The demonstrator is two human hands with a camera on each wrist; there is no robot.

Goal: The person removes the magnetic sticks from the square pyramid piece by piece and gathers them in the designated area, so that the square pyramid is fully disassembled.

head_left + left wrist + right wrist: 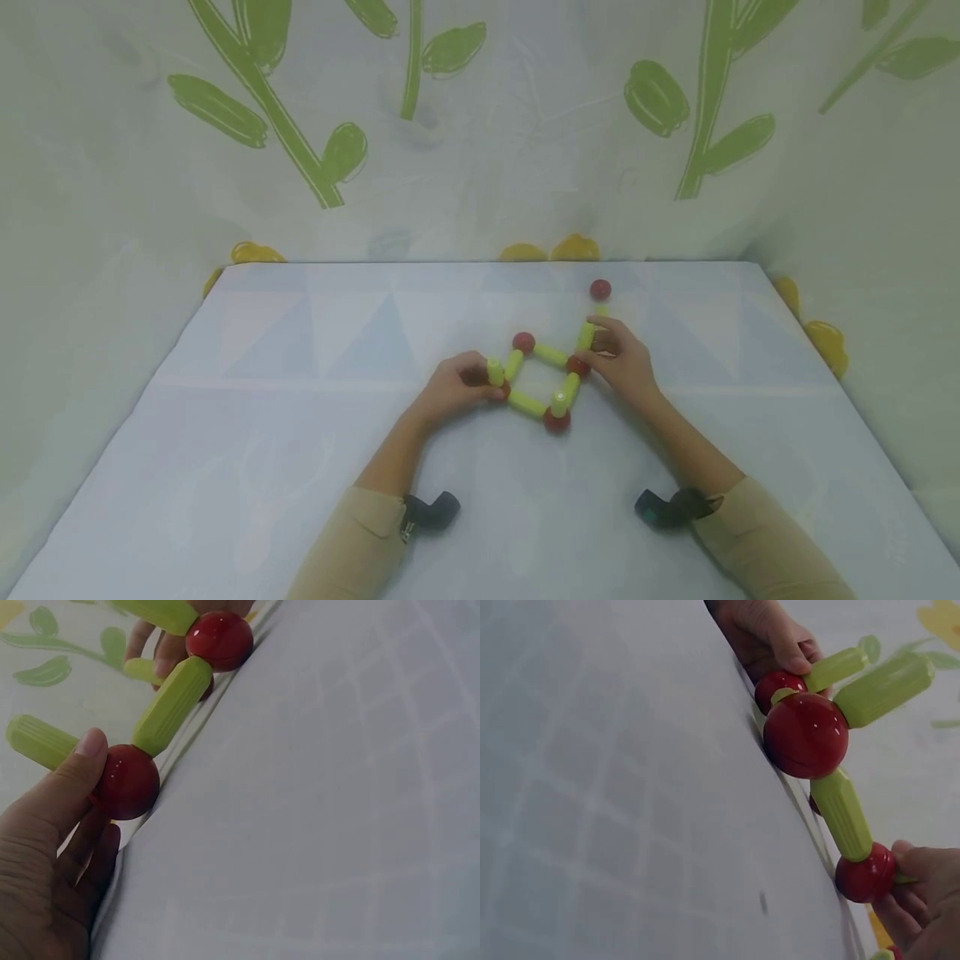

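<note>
Square frame (527,405) of red balls and green rods lies mid-counter (247,483). Left hand (453,387): grip nearly closed, pinching the left corner ball (131,782) beneath an upright rod (495,372). Right hand (628,360): fingers curled, grip partly closed about the right corner ball (577,367) and attached rod (586,337). Another red ball (600,289) sits beyond.

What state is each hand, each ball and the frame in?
Left hand: pinching the left ball.
Right hand: holding the right rod at the right ball.
Frame: closed, a ball at each corner.
Left ball: in the frame, bearing an upright rod.
Near ball: likewise.
Right ball: joined to the frame.
Back ball: joined to two frame rods.
Outlying ball: beyond the frame, meeting a rod.
</note>
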